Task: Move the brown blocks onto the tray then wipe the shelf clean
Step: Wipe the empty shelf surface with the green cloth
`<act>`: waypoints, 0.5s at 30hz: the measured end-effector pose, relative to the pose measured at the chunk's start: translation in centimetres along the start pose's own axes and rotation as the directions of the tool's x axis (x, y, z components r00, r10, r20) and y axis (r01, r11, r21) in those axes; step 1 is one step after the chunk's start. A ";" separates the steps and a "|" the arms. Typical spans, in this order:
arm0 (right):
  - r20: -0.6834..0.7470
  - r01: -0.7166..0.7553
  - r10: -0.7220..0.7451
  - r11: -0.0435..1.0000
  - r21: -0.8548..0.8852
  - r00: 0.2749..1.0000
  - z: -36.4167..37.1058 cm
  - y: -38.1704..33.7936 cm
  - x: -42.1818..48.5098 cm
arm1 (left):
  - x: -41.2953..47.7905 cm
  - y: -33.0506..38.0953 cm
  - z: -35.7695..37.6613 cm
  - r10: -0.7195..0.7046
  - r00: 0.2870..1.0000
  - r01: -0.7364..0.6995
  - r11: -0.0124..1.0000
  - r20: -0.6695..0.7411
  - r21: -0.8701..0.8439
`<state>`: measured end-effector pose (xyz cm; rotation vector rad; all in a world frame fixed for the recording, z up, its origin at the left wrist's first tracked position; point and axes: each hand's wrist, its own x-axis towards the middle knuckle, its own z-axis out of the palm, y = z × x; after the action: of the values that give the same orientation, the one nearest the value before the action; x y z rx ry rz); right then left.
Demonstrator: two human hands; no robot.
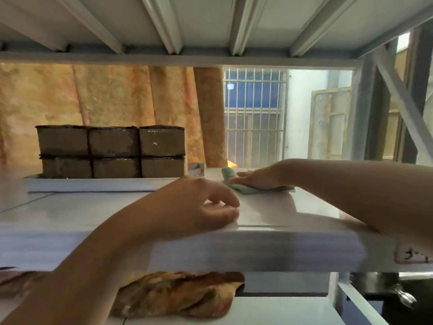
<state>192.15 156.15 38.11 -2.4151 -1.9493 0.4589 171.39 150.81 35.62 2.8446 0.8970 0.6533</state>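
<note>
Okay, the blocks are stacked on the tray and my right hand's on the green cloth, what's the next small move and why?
Probably draw the green cloth forward across the shelf. The brown blocks already sit on the tray, your right hand presses the cloth flat near the back, and bare surface lies between it and your left hand at the front edge.

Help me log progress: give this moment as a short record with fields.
blocks: six brown rectangular blocks, stacked two high on tray
tray: white flat tray, back left of shelf
shelf: white metal shelf
cloth: green folded cloth, right of tray
right hand: pressing flat on cloth
left hand: resting near shelf's front edge, holding nothing
stage: blocks moved, wiping underway
</note>
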 end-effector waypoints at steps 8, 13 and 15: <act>0.005 0.159 -0.159 0.987 0.001 0.987 1.5 4.2 -7.6 | -0.5 1.0 0.2 -0.096 0.994 0.097 0.995 -0.053 0.016; -0.020 0.220 -0.219 0.973 0.065 0.976 2.2 6.8 -10.6 | -0.9 1.2 0.1 -0.141 0.988 0.139 0.990 -0.060 -0.034; -0.005 0.226 -0.226 0.970 0.085 0.974 2.4 7.7 -11.4 | -1.0 1.4 0.1 -0.152 0.986 0.149 0.987 -0.066 -0.052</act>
<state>196.87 143.01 36.94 -2.1102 -2.1263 0.5267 171.45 149.15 35.43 2.6952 1.0799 0.7478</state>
